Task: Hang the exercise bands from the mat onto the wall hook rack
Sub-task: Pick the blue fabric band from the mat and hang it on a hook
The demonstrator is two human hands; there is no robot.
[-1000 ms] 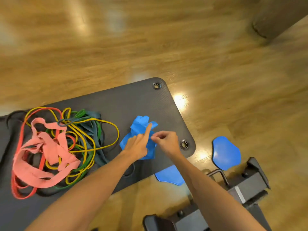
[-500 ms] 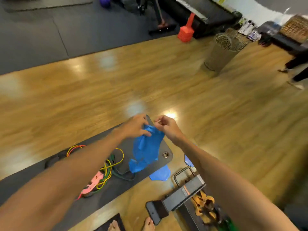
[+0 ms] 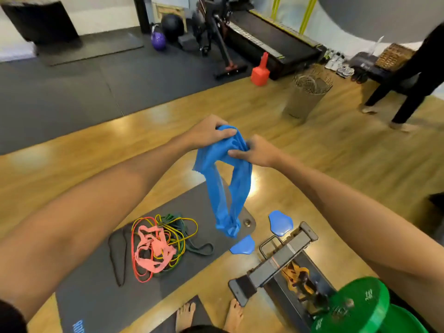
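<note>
A wide blue exercise band (image 3: 225, 188) hangs in a loop from both of my hands, well above the floor. My left hand (image 3: 211, 131) grips its bunched top edge. My right hand (image 3: 257, 152) pinches the same bunch from the right. Below lies the grey mat (image 3: 101, 292) with a tangle of bands (image 3: 158, 246) on it: pink, yellow, red, green and dark ones. No wall hook rack is in view.
Two blue sliders (image 3: 280, 223) lie on the wood floor by the mat's corner. A metal rack (image 3: 281, 263) with green weight plates (image 3: 360, 306) stands at lower right. A woven bin (image 3: 307, 92), an orange cone (image 3: 260, 70) and a person's legs (image 3: 406, 92) are farther off.
Both hands have lifted the blue band off the mat and raised it high. The view has tipped up from the mat to the room.
</note>
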